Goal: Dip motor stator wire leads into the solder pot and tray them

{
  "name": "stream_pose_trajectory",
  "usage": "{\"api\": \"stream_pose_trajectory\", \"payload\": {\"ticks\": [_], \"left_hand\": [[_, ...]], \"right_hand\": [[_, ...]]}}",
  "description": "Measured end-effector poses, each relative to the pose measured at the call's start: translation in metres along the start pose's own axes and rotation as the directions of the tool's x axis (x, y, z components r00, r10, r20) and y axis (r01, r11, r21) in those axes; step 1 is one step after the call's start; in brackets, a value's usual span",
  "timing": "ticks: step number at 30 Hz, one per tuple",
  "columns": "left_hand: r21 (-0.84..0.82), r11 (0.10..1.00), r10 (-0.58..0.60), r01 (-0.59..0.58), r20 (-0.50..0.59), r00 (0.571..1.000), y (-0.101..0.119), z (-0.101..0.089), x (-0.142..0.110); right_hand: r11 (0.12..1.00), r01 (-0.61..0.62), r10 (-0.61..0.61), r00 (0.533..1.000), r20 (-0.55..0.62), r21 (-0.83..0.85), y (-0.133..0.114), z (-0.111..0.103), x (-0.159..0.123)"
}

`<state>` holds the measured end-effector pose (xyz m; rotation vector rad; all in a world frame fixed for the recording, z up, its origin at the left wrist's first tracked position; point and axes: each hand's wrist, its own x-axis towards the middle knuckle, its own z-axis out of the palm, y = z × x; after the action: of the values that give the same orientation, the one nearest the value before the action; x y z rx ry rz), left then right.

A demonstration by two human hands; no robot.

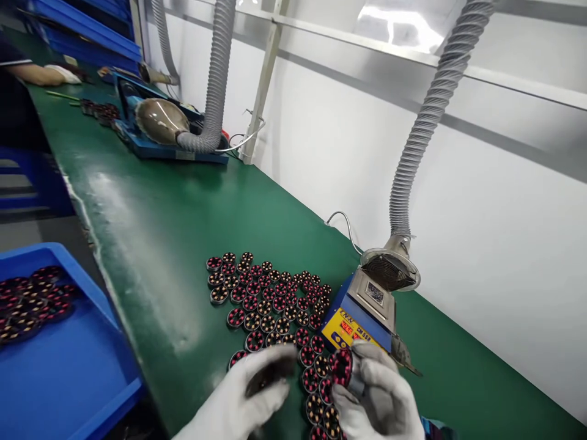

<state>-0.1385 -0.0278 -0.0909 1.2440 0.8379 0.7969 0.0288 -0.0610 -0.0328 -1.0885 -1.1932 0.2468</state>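
The right hand (383, 391) in a white glove grasped a round part (342, 366) upright between thumb and fingers, above the rows and near the blue-and-yellow device (358, 318). Its face showed pinkish-red marks ringing a black centre, with a grey metallic side partly hidden by the fingers. The left gloved hand (252, 391) curled around a dark object (271, 374), too blurred to identify. Beneath and beyond lay similar discs (268, 305), red- or cream-marked, on the green table (183, 214); the hands covered some. The blue tray (82, 379) was cut off at left.
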Motion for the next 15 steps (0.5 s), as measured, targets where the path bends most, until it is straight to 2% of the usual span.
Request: {"api": "stream_pose_trajectory", "payload": {"ticks": [2,3,5,8,11,15], "left_hand": [[-0.290,0.955,0.081,-0.059,0.062,0.995,0.034,0.008,0.009],[-0.376,0.925,0.097,-0.055,0.096,0.991,0.049,0.012,0.013],[-0.446,0.893,0.141,-0.058,0.157,0.977,0.069,0.023,0.019],[-0.465,0.884,0.124,-0.050,0.129,0.984,0.080,0.036,0.021],[-0.501,0.864,0.081,-0.057,0.027,0.996,0.077,0.043,0.021],[-0.498,0.861,0.115,-0.107,-0.015,0.993,0.076,0.042,0.025]], "right_hand": [[0.914,-0.279,0.293,0.956,-0.004,0.296,0.005,0.007,-0.007],[0.853,-0.365,0.380,0.924,0.035,0.374,0.008,0.008,-0.009],[0.784,-0.465,0.469,0.878,0.097,0.412,0.014,0.007,-0.013],[0.771,-0.504,0.510,0.855,0.098,0.388,0.023,0.001,-0.017],[0.799,-0.483,0.460,0.874,0.154,0.358,0.028,-0.004,-0.020],[0.829,-0.454,0.410,0.891,0.197,0.326,0.029,-0.004,-0.024]]}}
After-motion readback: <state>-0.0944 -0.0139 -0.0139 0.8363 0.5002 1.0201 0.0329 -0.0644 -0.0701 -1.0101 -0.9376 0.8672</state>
